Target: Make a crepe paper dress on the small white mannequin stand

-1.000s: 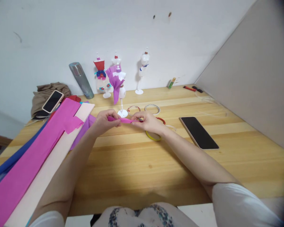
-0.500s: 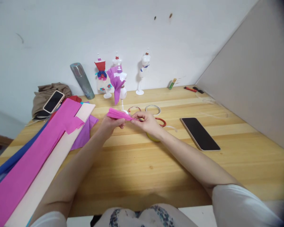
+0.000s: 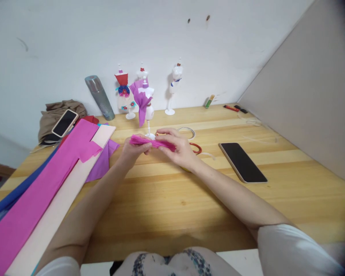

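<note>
Wooden counter [image 3: 166,207] | magenta sheet [image 3: 43,189] along its left edge | four small mannequins [image 3: 150,112] near the far edge | dark-screened phone [image 3: 243,163] toward the right edge | left hand [image 3: 133,153] and right hand [image 3: 180,150], fingers pinched nearly together on opposite halves of a pleated magenta strip [image 3: 142,140], held above the counter, nearer far edge than near

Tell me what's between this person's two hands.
A pleated pink strip, narrowed at its middle, spans from the left hand to the right hand; both hold it, as the head view shows.
</note>
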{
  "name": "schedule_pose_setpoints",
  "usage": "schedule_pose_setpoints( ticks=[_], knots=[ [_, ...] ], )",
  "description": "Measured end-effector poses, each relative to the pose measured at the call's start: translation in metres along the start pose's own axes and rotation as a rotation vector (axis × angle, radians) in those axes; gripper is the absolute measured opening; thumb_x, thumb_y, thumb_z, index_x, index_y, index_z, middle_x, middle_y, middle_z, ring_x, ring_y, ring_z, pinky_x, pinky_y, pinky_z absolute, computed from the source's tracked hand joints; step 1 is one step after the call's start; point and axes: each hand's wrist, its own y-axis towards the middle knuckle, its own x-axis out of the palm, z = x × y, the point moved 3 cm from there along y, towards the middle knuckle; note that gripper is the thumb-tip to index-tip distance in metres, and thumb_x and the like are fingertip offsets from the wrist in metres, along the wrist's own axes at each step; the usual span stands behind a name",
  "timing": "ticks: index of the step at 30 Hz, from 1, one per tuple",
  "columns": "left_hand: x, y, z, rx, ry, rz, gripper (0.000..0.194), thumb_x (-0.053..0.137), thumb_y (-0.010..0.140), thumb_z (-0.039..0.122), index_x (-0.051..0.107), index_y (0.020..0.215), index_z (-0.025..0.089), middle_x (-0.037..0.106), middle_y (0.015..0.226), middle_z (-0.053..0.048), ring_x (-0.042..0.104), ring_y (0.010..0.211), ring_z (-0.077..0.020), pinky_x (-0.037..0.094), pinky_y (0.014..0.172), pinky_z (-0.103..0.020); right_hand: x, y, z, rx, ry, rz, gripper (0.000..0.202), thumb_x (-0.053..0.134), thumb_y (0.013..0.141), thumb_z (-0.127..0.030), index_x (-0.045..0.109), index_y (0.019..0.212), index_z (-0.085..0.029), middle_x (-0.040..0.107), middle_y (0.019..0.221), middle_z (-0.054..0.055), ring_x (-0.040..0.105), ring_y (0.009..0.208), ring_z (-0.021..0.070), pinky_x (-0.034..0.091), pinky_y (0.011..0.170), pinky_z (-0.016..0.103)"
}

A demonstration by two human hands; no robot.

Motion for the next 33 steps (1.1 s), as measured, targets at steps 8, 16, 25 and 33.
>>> schedule_pose_setpoints(
  ticks=[8, 16, 25, 33],
  knots=[
    [0.000, -0.001, 0.000, -0.010, 0.007, -0.015, 0.026, 0.086, 0.064, 0.035, 0.066, 0.064, 0.017, 0.063, 0.056, 0.001, 0.055, 0.055, -0.0119, 0.046, 0.055, -0.027, 0.005, -0.002, 0.004, 0.014, -0.017, -0.011, 0.020, 0.066, 0.093, -0.034, 0.074, 0.109, -0.025, 0.067, 0.131, 0.013, 0.062, 0.123, 0.0287, 0.050, 0.104, 0.052],
    [0.001, -0.004, 0.005, -0.049, 0.088, 0.001, 0.018, 0.081, 0.062, 0.026, 0.065, 0.061, 0.017, 0.062, 0.055, 0.002, 0.057, 0.055, -0.0115, 0.048, 0.055, -0.024, 0.008, 0.001, 0.011, 0.083, 0.104, -0.068, 0.016, 0.070, 0.090, -0.033, 0.074, 0.102, -0.022, 0.076, 0.103, 0.008, 0.067, 0.108, 0.0271, 0.049, 0.097, 0.047],
    [0.004, -0.005, 0.006, -0.015, 0.137, 0.061, 0.021, 0.087, 0.060, 0.028, 0.077, 0.074, 0.016, 0.068, 0.061, 0.000, 0.057, 0.056, -0.0113, 0.047, 0.055, -0.023, 0.013, 0.001, 0.015, 0.112, 0.054, -0.078, 0.007, 0.065, 0.087, -0.023, 0.070, 0.085, -0.019, 0.073, 0.082, 0.004, 0.064, 0.079, 0.0193, 0.047, 0.076, 0.035],
    [0.002, -0.006, 0.006, -0.113, 0.085, -0.052, 0.053, 0.091, 0.056, 0.023, 0.078, 0.107, 0.013, 0.065, 0.057, 0.003, 0.054, 0.053, -0.0110, 0.045, 0.050, -0.023, 0.014, 0.000, 0.013, 0.101, 0.057, -0.100, 0.008, 0.063, 0.088, -0.020, 0.069, 0.082, -0.019, 0.070, 0.075, 0.003, 0.062, 0.072, 0.0168, 0.044, 0.071, 0.032]
  ],
)
